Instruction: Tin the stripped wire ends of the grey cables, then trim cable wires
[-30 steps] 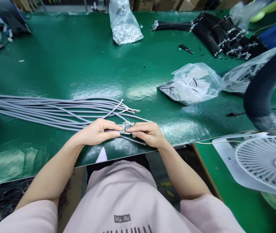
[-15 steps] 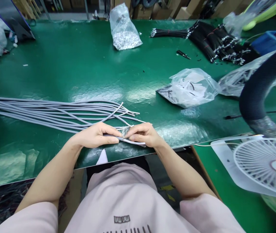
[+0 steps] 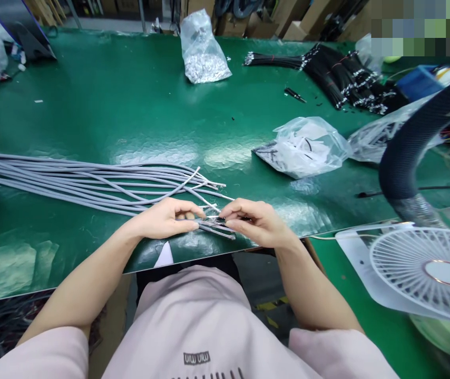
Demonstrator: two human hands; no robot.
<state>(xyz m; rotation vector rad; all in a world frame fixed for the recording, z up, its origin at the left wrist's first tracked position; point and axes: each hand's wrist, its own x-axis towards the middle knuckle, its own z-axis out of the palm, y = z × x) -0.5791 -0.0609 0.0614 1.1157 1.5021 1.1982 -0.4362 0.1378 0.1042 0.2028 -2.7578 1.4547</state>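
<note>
My left hand [image 3: 173, 217] pinches a grey cable near its end, thumb and fingertips closed on the sheath. Close beside it, my right hand [image 3: 254, 220] is closed at the cable's stripped end, where fine silvery strands show between the two hands. A small dark piece shows at my right fingertips; its kind cannot be made out. The stripped white end [image 3: 225, 235] points to the right, under my right fingers. Behind both hands lies a bundle of grey cables [image 3: 90, 181], running off to the left, with whitish stripped ends on the right.
On the green table [image 3: 130, 105] stand a bag of silvery parts [image 3: 205, 58] and a clear bag of white pieces [image 3: 307, 150]. Bundled black wires [image 3: 328, 73] lie at the back right. A black hose [image 3: 402, 163] and a white fan [image 3: 426, 273] occupy the right side.
My right hand has shifted slightly right and turned, with a dark piece now showing at its fingertips. My left hand keeps its hold and has moved a little right.
</note>
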